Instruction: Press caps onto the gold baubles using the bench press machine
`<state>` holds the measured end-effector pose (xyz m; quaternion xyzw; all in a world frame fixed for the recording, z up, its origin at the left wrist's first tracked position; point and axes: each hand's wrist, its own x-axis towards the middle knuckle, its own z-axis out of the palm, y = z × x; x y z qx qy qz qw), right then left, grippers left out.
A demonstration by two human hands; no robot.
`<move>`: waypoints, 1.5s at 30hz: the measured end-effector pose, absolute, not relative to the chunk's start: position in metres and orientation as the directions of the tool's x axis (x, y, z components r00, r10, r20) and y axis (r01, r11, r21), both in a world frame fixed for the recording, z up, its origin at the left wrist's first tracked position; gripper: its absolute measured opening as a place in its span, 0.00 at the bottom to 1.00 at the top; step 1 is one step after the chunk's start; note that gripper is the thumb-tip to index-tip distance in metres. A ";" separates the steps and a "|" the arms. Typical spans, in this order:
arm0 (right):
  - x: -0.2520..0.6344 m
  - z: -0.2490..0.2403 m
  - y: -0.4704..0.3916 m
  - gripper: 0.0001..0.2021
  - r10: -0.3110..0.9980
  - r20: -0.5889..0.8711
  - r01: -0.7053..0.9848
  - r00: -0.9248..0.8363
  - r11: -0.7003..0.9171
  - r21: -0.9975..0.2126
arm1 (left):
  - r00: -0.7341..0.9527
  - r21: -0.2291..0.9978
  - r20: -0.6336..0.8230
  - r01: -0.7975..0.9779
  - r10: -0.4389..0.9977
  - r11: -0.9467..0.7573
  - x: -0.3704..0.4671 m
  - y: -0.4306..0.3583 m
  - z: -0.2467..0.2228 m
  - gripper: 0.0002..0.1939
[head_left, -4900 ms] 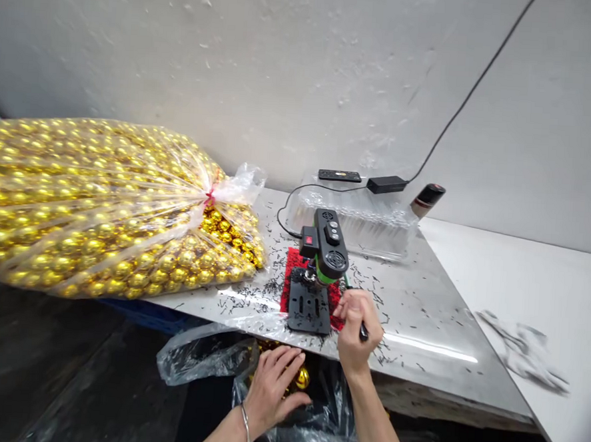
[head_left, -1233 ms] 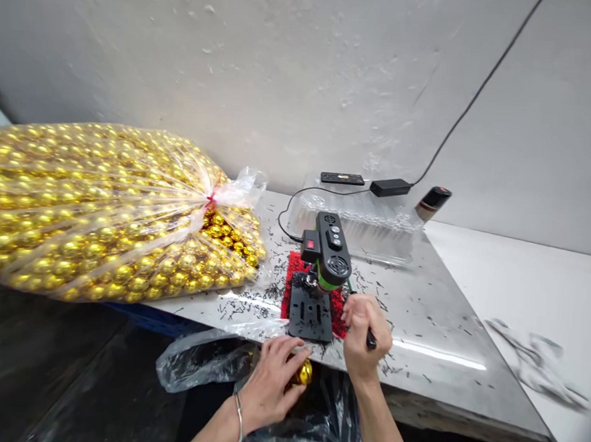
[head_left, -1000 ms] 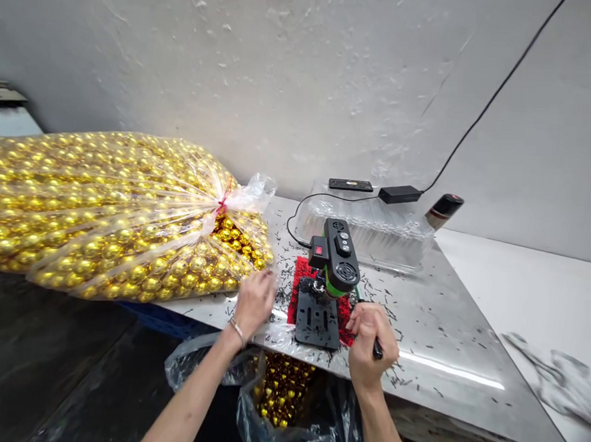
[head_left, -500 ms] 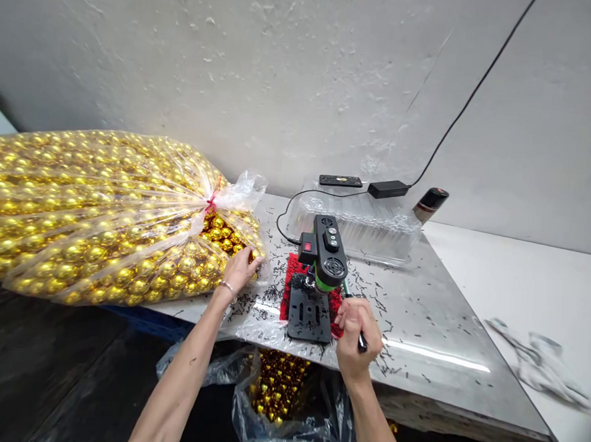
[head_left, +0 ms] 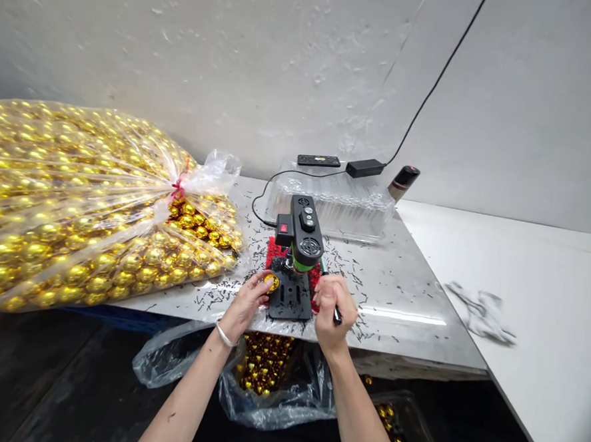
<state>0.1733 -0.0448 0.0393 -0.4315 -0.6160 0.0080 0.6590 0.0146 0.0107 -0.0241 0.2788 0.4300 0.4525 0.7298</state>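
Observation:
Between its fingertips my left hand (head_left: 244, 302) pinches a shiny gold ball (head_left: 271, 283), at the left edge of the machine's slotted black base plate (head_left: 291, 297). My right hand (head_left: 335, 310) is wrapped round a lever handle (head_left: 338, 315) with a black grip, on the machine's right side. The small black drill-like machine (head_left: 306, 234), with vents, buttons and a red switch, overhangs the plate on a stand. Beneath it lies a red mat (head_left: 276, 248) covered with black shavings. To the left, a big clear bag (head_left: 99, 236) of gold balls is tied with red string and torn open near the tie.
Behind the machine, a clear plastic box (head_left: 336, 210) carries a black power adapter (head_left: 365, 168) and a phone-like slab (head_left: 318, 160). A dark can (head_left: 403, 182) leans beside it. Gloves (head_left: 483, 312) lie at right. Below the table edge hangs an open bag (head_left: 273, 416) with gold balls.
My left hand has moved from the torn bag to the base plate and now holds a gold ball. My right hand stays on the lever. The view has shifted slightly.

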 end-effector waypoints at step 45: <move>0.181 -0.029 -0.033 0.14 0.436 0.889 0.615 0.138 0.666 -0.422 | 0.153 0.929 0.176 0.302 0.972 -0.216 0.049 0.012 -0.054 0.15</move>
